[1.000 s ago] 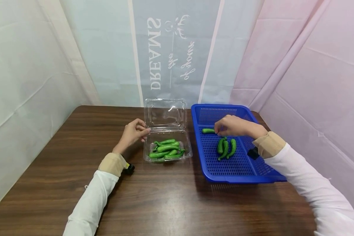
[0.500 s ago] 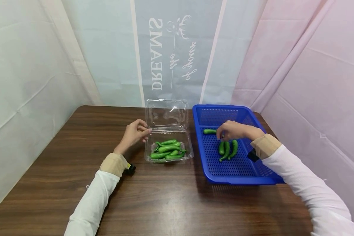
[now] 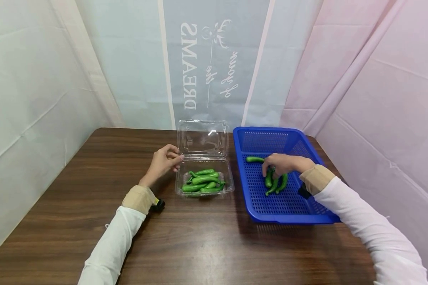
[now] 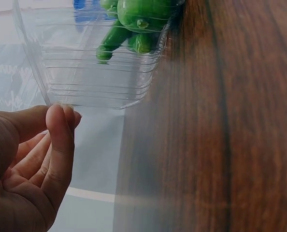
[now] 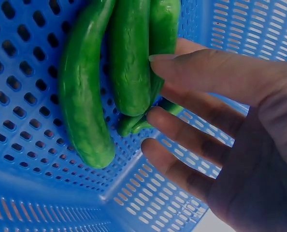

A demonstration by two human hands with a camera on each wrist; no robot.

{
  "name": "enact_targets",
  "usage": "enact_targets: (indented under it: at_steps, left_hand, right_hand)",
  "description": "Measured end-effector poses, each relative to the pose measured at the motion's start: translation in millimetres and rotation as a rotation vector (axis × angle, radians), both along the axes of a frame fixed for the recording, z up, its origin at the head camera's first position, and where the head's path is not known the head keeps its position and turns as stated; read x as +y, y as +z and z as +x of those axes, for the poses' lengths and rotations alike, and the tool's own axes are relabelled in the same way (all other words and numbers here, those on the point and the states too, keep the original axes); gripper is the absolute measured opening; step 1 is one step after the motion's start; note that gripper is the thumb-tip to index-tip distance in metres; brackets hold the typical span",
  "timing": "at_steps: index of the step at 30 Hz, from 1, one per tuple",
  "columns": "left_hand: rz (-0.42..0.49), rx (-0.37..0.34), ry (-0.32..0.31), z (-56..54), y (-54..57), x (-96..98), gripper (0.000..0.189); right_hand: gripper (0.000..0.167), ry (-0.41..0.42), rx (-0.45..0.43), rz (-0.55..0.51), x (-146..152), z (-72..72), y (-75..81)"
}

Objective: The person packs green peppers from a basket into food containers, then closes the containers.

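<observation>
In the head view my left hand [image 3: 164, 162] is at the left rim of a clear plastic clamshell box [image 3: 204, 194], whose lid [image 3: 203, 138] stands up behind it. The left wrist view shows thumb and fingertips pinching the box's edge [image 4: 56, 104]. Several green peppers [image 3: 205, 180] lie inside the box. My right hand [image 3: 283, 163] reaches down into a blue basket [image 3: 249, 211], over a cluster of green peppers [image 5: 129, 63]. Its thumb [image 5: 196, 72] is right against one pepper, with the other fingers spread loosely beside the cluster; the index fingertip is hidden behind it.
Another green pepper [image 3: 254, 159] lies apart near the basket's back left. A divider crosses the basket's right side. All stands on a dark wooden table [image 3: 199, 245], with a printed curtain [image 3: 214, 59] behind and pale cloth walls at both sides.
My right hand has lowered and come slightly nearer the body, from above the basket's back part onto the pepper cluster. The left hand keeps its place at the box.
</observation>
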State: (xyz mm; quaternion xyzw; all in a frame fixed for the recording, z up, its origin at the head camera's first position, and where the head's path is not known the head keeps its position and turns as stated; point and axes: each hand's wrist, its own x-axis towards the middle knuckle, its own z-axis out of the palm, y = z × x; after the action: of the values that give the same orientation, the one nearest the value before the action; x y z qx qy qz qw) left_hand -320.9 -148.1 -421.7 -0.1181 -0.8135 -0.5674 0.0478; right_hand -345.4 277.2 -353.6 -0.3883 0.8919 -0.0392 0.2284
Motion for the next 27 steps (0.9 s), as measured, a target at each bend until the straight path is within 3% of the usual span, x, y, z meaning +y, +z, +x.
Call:
enact_targets:
  at_steps: [10, 12, 16, 19, 27]
  left_hand:
    - [0.013, 0.011, -0.002, -1.2, -0.7, 1.8, 0.023]
    - [0.014, 0.009, -0.012, 5.3, 6.7, 4.5, 0.024]
    - [0.02, 0.003, -0.018, 5.8, 7.8, 5.2, 0.027]
    - [0.024, 0.015, -0.014, -1.6, -1.4, 2.9, 0.029]
    - [0.008, 0.027, -0.003, -1.3, -1.8, 2.1, 0.028]
  right_hand:
    - [0.029, 0.029, 0.057, 0.011, -2, -0.5, -6.7]
    - [0.029, 0.021, 0.052, 0.019, -2, -0.2, -7.9]
    - [0.028, 0.014, 0.046, 0.032, -3, -0.1, -8.8]
    - [0.027, 0.013, 0.043, 0.036, -3, -0.2, -9.4]
    - [0.029, 0.014, 0.067, 0.036, -4, -0.4, -8.0]
